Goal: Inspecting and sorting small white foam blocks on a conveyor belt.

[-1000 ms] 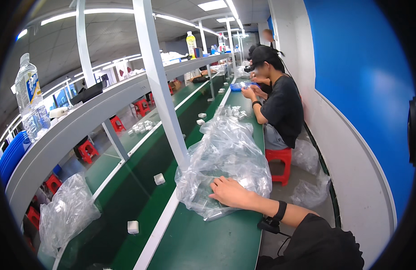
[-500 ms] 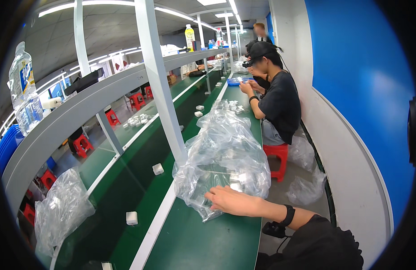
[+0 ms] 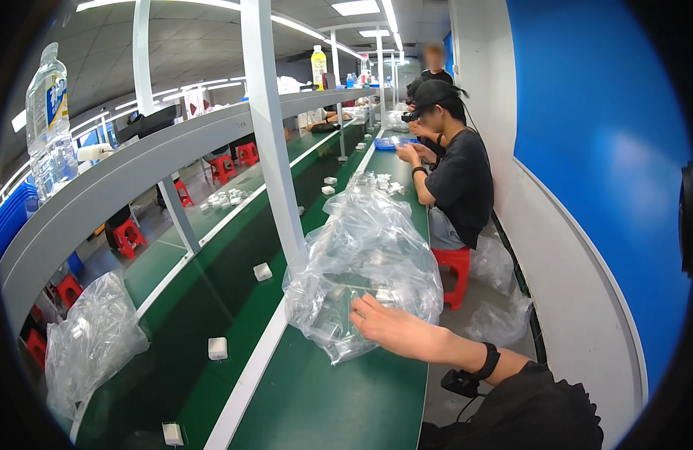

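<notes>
Right hand [image 3: 395, 330]: comes in from the lower right with a black band at the wrist; it lies on the near lower side of the pile of clear bags, fingers spread loosely over the plastic and pressing on it, not closed around anything.
Left hand: not in the picture.
Pile of clear bags [image 3: 369, 259]: a crumpled heap of clear plastic on the green bench, its left side against the white post, its near edge under the right hand, its right side reaching almost to the bench edge.
Green bench [image 3: 339, 405]: runs away from the viewer along the right; bare green surface lies open in front of the pile, toward the lower edge.
White post [image 3: 275, 135]: stands upright just left of the pile and carries the grey shelf.
Belt [image 3: 211, 292]: a darker green lane left of the bench, parted from it by a white strip; 3 small white blocks [image 3: 217, 348] sit well apart along it, with open lane between them.
Second bag heap [image 3: 91, 341]: clear plastic at the far left of the belt, well apart from the hand.
Grey shelf [image 3: 136, 169]: overhead at the left, with a clear water bottle [image 3: 50, 120] standing upright on it.
Co-worker [image 3: 455, 161]: a person in a black shirt and cap, seated on a red stool [image 3: 455, 262] farther down the same bench, hands on the bench.
Blue wall [image 3: 594, 165]: closes off the right side, leaving a narrow aisle behind the seats.
</notes>
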`<state>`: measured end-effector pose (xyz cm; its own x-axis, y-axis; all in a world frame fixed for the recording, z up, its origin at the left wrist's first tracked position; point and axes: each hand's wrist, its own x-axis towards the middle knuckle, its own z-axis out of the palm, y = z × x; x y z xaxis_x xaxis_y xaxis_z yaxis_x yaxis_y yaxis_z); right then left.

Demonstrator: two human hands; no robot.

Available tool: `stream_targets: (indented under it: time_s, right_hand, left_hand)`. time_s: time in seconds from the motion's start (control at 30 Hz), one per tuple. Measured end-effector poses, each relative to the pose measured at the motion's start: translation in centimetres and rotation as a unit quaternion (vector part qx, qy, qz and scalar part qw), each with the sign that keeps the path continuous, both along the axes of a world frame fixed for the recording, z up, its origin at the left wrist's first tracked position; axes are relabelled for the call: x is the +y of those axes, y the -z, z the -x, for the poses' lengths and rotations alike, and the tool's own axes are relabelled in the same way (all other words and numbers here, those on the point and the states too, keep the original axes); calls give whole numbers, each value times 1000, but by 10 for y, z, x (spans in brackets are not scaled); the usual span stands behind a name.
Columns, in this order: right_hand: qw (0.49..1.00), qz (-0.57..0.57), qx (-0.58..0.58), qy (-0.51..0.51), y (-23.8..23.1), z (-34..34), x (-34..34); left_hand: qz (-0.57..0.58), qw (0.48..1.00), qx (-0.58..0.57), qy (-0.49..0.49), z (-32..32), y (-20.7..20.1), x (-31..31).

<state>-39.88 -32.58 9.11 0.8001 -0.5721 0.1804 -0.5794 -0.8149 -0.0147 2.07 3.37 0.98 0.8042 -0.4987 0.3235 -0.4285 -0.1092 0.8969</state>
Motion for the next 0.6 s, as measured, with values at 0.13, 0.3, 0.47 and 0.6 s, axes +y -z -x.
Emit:
stream_targets:
  time_s: [0.13,0.3,0.47,0.6]
  right_hand:
    - [970,13,-193,-150,-15,-34,21]
    - [737,-496,-257,-382,-5,-153,68]
    - [591,-662,-234,-397,54,-272,111]
    - [610,-719,-193,-271,76,-329,140]
  left_hand:
    - [42,998,29,41,12,-1,-14]
    - [98,972,175,120,28,-14,-29]
    - [225,928,257,151,5,2,-29]
    - [145,961,236,-13,9,31,-18]
